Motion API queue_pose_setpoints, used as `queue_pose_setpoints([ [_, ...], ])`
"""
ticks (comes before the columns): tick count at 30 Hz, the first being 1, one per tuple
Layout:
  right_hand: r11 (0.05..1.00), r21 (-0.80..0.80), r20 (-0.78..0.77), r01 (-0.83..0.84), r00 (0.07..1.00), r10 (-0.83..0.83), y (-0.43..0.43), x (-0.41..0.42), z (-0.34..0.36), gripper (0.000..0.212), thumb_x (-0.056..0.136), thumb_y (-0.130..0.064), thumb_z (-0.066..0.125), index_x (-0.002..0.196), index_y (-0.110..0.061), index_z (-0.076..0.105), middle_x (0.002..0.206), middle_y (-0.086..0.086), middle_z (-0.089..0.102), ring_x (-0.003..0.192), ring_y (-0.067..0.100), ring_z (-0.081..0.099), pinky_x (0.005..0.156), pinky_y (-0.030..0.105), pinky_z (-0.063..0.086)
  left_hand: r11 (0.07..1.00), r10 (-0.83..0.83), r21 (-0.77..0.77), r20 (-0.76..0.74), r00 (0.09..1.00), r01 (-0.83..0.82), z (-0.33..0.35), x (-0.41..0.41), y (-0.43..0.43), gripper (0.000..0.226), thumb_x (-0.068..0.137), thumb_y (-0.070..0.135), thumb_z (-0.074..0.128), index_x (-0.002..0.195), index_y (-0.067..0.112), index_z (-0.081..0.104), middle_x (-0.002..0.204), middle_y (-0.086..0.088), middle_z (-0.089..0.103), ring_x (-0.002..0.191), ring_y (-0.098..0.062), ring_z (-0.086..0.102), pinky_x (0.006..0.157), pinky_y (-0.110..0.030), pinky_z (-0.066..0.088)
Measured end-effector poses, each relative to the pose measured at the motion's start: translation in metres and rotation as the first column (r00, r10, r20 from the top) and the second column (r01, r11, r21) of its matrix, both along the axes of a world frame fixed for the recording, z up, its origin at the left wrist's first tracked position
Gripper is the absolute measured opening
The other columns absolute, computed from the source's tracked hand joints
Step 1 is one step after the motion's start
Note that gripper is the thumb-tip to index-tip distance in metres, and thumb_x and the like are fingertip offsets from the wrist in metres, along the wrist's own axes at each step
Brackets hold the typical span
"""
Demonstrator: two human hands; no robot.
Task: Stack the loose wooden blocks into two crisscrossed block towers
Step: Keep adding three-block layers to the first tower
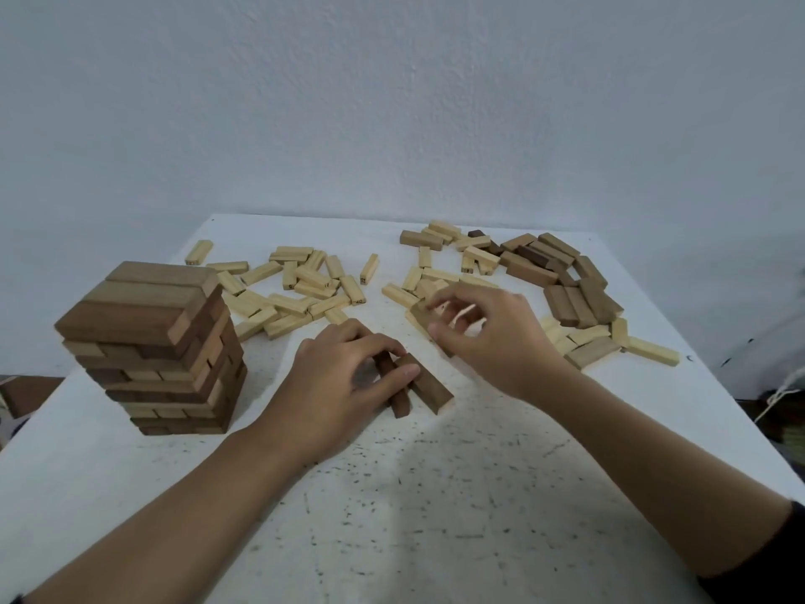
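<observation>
The white speckled worktop [435,516] carries one finished crisscrossed tower of brown and tan wooden blocks [152,346] at its left. Behind it lies a scatter of pale loose wooden blocks [296,294], and at the far right a heap of darker brown loose blocks [562,276].

These blocks look light, rigid and smooth-sided. They should be easy to pinch across the narrow faces near the middle, but they would slide on one another if nudged.

The left hand [344,381] lies palm down near the centre. Its fingers and thumb are curled over two dark brown blocks lying side by side [429,390] on the worktop, likely the start of a second tower.

The right hand [488,337], wrist raised and fingers bent, pinches a mid-brown block [423,315] by its end just beyond them.
</observation>
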State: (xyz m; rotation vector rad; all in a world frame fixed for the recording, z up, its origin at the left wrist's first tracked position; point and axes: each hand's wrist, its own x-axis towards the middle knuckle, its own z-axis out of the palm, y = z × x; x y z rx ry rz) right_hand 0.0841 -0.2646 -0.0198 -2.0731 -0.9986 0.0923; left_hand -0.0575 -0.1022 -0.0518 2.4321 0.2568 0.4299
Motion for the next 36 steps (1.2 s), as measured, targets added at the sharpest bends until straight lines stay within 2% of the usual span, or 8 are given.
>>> queue_pose_setpoints([
  [4,0.993,-0.119,0.143,0.019,0.990,-0.001,-0.012,-0.010,-0.011,0.019,0.091,-0.035,0.067,0.109,-0.034,0.071,0.087,-0.013,0.065,0.076,0.006,0.060,0.070,0.027,0.055,1.000,0.003,-0.016,0.031,1.000,-0.003,0.001,-0.002,-0.001,0.049,0.083,0.081,0.046,0.109,0.044,0.065,0.099,0.020,0.057,0.098,0.002,0.053,0.089,-0.041,0.047],
  [7,0.983,-0.183,0.233,-0.003,0.971,0.047,-0.018,-0.014,-0.011,0.022,0.093,-0.037,0.064,0.114,-0.033,0.071,0.087,-0.015,0.060,0.076,0.006,0.057,0.070,0.027,0.050,0.998,0.008,-0.065,0.056,0.998,-0.005,0.004,-0.006,-0.004,0.041,0.083,0.075,0.057,0.099,0.038,0.058,0.094,0.018,0.060,0.095,-0.002,0.055,0.078,-0.027,0.044],
  [9,0.969,-0.243,0.241,-0.036,0.966,0.096,-0.020,-0.014,-0.009,0.024,0.095,-0.044,0.059,0.113,-0.035,0.071,0.084,-0.016,0.061,0.077,0.005,0.057,0.072,0.029,0.050,0.993,0.008,-0.118,0.050,0.999,-0.002,0.008,-0.008,-0.005,0.039,0.081,0.069,0.063,0.098,0.034,0.056,0.093,0.016,0.063,0.094,-0.005,0.057,0.072,-0.021,0.042],
  [12,0.955,-0.277,0.168,-0.104,0.973,0.155,-0.022,-0.013,-0.006,0.037,0.094,-0.052,0.046,0.115,-0.035,0.071,0.092,-0.015,0.067,0.086,0.004,0.061,0.082,0.035,0.053,0.994,0.003,-0.110,0.019,1.000,-0.001,0.011,-0.011,-0.005,0.044,0.076,0.070,0.067,0.097,0.033,0.056,0.098,0.022,0.062,0.097,-0.004,0.056,0.074,-0.023,0.044],
  [18,0.912,-0.354,0.099,-0.206,0.962,0.255,-0.030,-0.005,0.001,0.031,0.097,-0.039,0.058,0.126,-0.034,0.066,0.095,-0.020,0.062,0.089,0.002,0.056,0.084,0.029,0.051,0.996,-0.075,0.041,-0.130,0.989,0.081,0.010,-0.017,0.000,0.077,0.064,0.083,0.073,0.128,0.045,0.054,0.122,0.030,0.053,0.117,0.002,0.049,0.103,-0.036,0.045],
  [26,0.921,-0.326,0.127,-0.212,0.956,0.265,-0.030,-0.003,-0.003,0.032,0.091,-0.047,0.066,0.121,-0.035,0.067,0.092,-0.021,0.062,0.089,0.003,0.056,0.081,0.030,0.051,0.995,-0.012,0.100,-0.179,0.984,0.030,0.019,-0.019,-0.006,0.086,0.074,0.093,0.044,0.144,0.042,0.050,0.120,0.031,0.038,0.118,-0.015,0.042,0.103,-0.037,0.042],
  [32,0.934,-0.301,0.120,-0.190,0.965,0.234,-0.028,-0.005,-0.003,0.032,0.090,-0.046,0.068,0.120,-0.035,0.069,0.088,-0.019,0.063,0.090,0.002,0.056,0.079,0.024,0.049,0.952,-0.026,0.275,-0.369,0.929,0.135,0.028,-0.023,-0.014,0.076,0.090,0.076,0.042,0.156,0.038,0.032,0.119,0.012,0.023,0.096,-0.006,0.016,0.096,-0.029,0.028],
  [36,0.948,-0.274,0.145,-0.161,0.968,0.206,-0.025,-0.009,-0.004,0.034,0.087,-0.050,0.070,0.116,-0.033,0.072,0.085,-0.018,0.066,0.088,0.001,0.058,0.079,0.020,0.048,0.955,-0.043,0.261,-0.345,0.937,0.140,0.026,-0.019,-0.012,0.088,0.087,0.077,0.047,0.160,0.036,0.019,0.132,0.012,0.026,0.099,0.000,0.014,0.101,-0.028,0.024],
])
